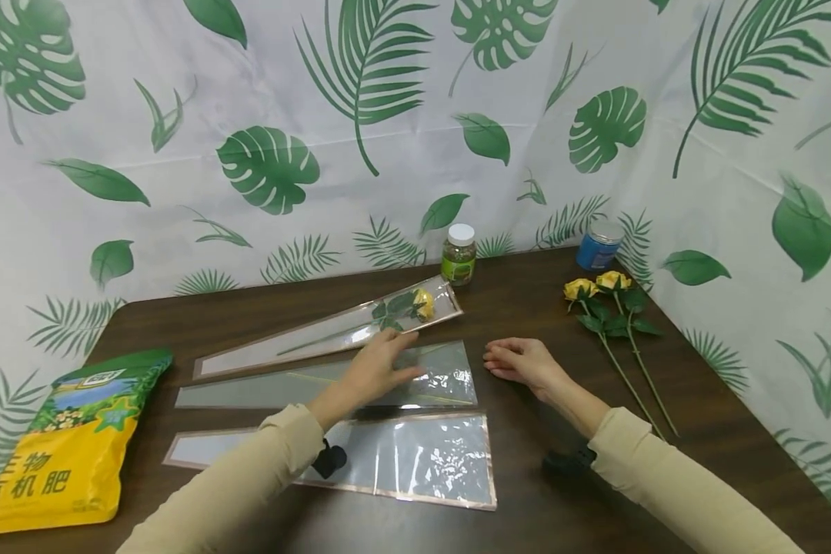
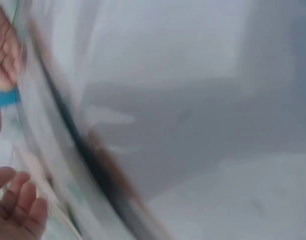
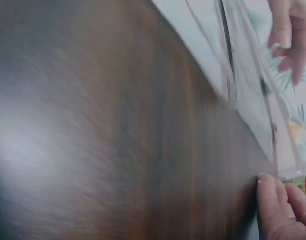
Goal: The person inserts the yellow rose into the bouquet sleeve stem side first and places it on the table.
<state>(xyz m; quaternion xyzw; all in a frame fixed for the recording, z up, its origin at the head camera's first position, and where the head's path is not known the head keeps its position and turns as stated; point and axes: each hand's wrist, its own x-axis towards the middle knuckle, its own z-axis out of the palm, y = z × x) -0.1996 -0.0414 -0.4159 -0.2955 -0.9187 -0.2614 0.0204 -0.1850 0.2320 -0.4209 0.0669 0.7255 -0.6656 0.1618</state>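
My left hand (image 1: 372,371) hovers over the middle clear flower sleeve (image 1: 450,377), fingers extended and thumb apart, its fingertips close to the rose's sleeve. That upper sleeve (image 1: 228,362) is long and tapered, with a single yellow rose (image 1: 424,305) lying inside, bloom toward the wide end. Nearest me lies another tapered sleeve (image 1: 436,454) with a copper-coloured border. To the right of the sleeves' wide ends is my right hand (image 1: 526,363), fingers loosely bent with nothing seen in them. In the right wrist view its fingers (image 3: 273,205) show at the lower right.
Two yellow roses (image 1: 595,286) lie on the right of the dark wooden table (image 1: 526,492). A white-lidded jar (image 1: 460,258) and a blue can (image 1: 599,246) stand along the back. At the left lies a yellow and green fertilizer bag (image 1: 62,454). Leaf-printed cloth (image 1: 388,169) hangs behind.
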